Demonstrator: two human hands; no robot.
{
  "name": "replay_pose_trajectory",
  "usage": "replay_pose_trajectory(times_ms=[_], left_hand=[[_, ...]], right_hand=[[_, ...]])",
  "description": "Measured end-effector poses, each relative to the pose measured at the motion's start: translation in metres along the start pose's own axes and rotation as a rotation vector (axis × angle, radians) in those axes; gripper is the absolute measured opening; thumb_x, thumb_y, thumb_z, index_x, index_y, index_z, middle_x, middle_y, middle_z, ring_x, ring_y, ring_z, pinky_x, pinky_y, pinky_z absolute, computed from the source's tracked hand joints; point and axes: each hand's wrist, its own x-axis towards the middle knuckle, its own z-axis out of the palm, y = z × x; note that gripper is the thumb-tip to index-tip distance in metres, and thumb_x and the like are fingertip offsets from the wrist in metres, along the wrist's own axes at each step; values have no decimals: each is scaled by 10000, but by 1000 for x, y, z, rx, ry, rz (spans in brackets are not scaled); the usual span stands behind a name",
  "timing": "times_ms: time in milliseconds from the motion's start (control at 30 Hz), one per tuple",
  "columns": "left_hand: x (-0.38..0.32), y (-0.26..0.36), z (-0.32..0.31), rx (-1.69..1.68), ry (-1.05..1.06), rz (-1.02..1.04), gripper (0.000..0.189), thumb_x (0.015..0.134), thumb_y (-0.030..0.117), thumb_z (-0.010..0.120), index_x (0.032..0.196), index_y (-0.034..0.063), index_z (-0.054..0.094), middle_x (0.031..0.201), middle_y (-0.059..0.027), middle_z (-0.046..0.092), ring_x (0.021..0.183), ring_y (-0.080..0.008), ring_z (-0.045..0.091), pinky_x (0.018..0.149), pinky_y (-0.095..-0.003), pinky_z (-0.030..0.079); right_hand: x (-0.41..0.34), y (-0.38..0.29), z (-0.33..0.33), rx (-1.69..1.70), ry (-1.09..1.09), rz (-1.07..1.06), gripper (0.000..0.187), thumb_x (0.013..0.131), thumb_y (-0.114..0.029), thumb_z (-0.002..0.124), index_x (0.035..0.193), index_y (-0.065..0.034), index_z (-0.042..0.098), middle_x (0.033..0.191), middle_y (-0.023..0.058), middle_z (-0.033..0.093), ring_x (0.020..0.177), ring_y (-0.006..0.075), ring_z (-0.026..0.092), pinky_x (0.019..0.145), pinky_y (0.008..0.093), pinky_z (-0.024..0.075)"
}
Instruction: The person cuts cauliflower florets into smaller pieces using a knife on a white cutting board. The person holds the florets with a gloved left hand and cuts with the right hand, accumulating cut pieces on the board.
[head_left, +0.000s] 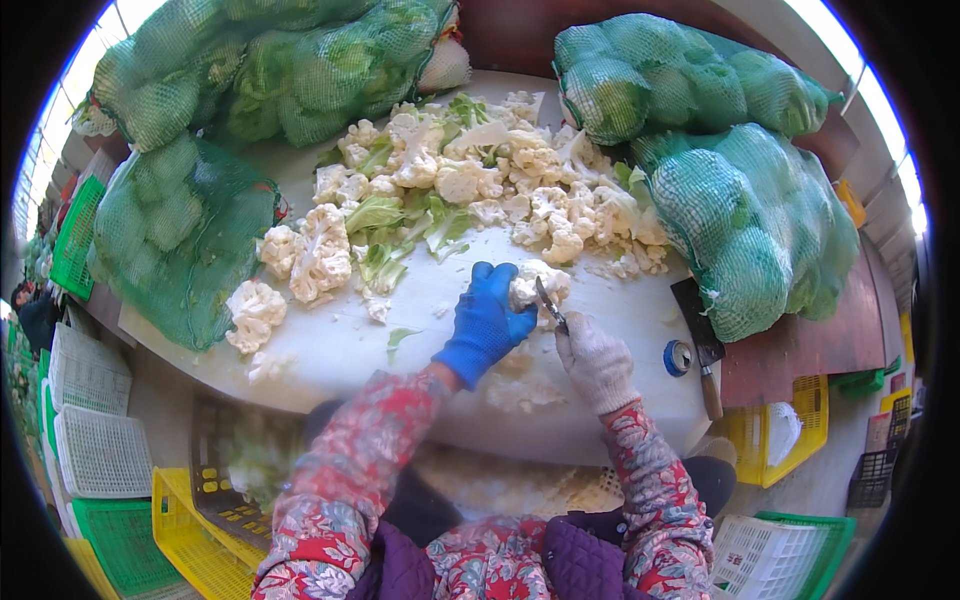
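My left hand, in a blue glove, grips a white cauliflower piece above the near part of the white table. A small knife is held in my right hand, which wears a pale knitted glove. The blade tip lies against the front of the cauliflower piece. Just beyond my hands spreads a heap of cut cauliflower mixed with green leaves. A few florets lie apart at the left. Blurred scraps show below my hands.
Green mesh sacks of cauliflower stand at the left and right. A cleaver and a blue-rimmed can lie near the right edge. Below are a dark crate, yellow crates and white baskets.
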Motion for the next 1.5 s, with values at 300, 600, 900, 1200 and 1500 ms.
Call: replay_pose_trajectory(times_ms=[300, 600, 900, 1200, 1500], left_hand=[[1, 29, 0, 73, -35, -7, 470, 724, 301, 791, 1083, 67, 598, 1073, -166, 537, 892, -375, 640, 760, -471, 540], [-5, 44, 9, 168, -85, 138, 482, 759, 267, 789, 1143, 54, 591, 1094, -176, 543, 904, -399, 652, 745, -478, 551], [-5, 13, 3, 47, -66, 224, 540, 764, 191, 787, 1245, 64, 577, 1165, -171, 569, 962, -357, 658, 825, -420, 556], [-2, -42, -26, -574, -354, -264, 560, 847, 48, 751, 1367, 34, 544, 1197, -45, 613, 1025, -107, 586, 879, -281, 521], [-16, -62, -9, -5, 134, -71, 538, 819, 311, 845, 1171, 4, 580, 1064, -98, 604, 802, -172, 604, 716, -336, 535]], right_hand=[[4, 2, 14, -106, -79, 210, 175, 983, -291, 575, 1041, -126, 564, 814, 141, 692, 663, 352, 692, 541, 460, 544], [19, 21, 11, 50, -330, 468, 300, 991, -330, 515, 1144, -83, 589, 930, 237, 706, 808, 390, 710, 702, 511, 561], [19, 33, -3, 1146, -440, 872, 366, 1009, -407, 537, 994, -55, 633, 694, 7, 545, 488, 111, 525, 409, 296, 466], [21, 47, 34, 1130, -109, 937, 364, 1033, -412, 514, 1059, -60, 602, 695, 35, 573, 463, 114, 515, 389, 303, 458], [-5, -8, 5, 731, -63, 366, 209, 1034, -257, 513, 1002, -60, 576, 752, 143, 673, 601, 244, 661, 511, 418, 505]])
